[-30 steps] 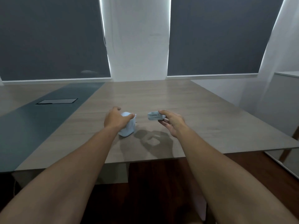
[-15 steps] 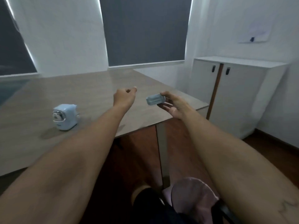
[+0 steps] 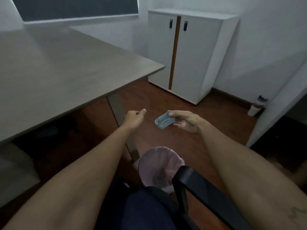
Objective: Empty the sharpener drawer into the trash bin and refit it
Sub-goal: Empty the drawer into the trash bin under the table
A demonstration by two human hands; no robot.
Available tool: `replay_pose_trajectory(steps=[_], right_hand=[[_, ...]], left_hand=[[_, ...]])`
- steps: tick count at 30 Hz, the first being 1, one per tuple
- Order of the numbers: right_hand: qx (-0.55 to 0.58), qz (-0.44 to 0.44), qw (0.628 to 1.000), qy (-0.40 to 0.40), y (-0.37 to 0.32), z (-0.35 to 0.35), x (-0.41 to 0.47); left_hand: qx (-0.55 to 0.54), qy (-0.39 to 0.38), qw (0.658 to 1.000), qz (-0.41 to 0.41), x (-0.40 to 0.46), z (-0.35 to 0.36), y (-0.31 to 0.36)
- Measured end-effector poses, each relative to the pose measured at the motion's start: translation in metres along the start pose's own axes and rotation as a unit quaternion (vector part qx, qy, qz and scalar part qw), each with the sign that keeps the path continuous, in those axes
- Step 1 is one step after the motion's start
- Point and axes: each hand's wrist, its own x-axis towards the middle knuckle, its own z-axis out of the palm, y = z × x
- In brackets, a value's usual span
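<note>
My right hand (image 3: 186,121) grips the small pale blue sharpener drawer (image 3: 163,122) by its far end, held in the air over the floor and tilted down to the left. The trash bin (image 3: 160,170), lined with a pinkish bag, stands on the floor below and nearer to me than the drawer. My left hand (image 3: 134,119) hangs loosely curled and holds nothing, a little left of the drawer, past the table's edge. The sharpener body is out of view.
The grey table (image 3: 58,67) fills the left, its corner at mid-frame. A white two-door cabinet (image 3: 187,52) stands against the far wall. A black chair armrest (image 3: 196,185) overlaps the bin's near right side. A bottle (image 3: 256,106) sits on the floor at the right.
The view has swung right and down, away from the sharpener on the table. My left hand let go of the sharpener. Both hands, the right still gripping the drawer, now hover over the floor near the bin.
</note>
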Motion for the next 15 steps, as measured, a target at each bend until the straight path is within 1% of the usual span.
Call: replay_pose_trajectory(steps=[2, 4, 7, 11, 13, 15], right_hand=[[0.002, 0.023, 1.000, 0.010, 0.028, -0.022, 0.015], [0.004, 0.043, 0.999, 0.019, 0.053, -0.038, 0.030], [-0.007, 0.082, 0.996, 0.031, 0.090, -0.055, 0.052], [-0.023, 0.139, 0.989, 0.041, 0.136, -0.076, 0.079], [-0.033, 0.165, 0.984, 0.052, 0.159, -0.085, 0.092], [-0.060, 0.187, 0.979, 0.063, 0.181, -0.091, 0.104]], left_hand=[[0.030, -0.021, 0.999, -0.029, 0.009, 0.023, -0.028], [0.054, -0.023, 0.997, -0.048, 0.018, 0.044, -0.056], [0.098, -0.036, 0.990, -0.098, 0.035, 0.068, -0.100], [0.120, -0.082, 0.975, -0.171, 0.047, 0.096, -0.154], [0.123, -0.075, 0.972, -0.186, 0.047, 0.112, -0.179], [0.101, -0.049, 0.974, -0.198, 0.046, 0.123, -0.201]])
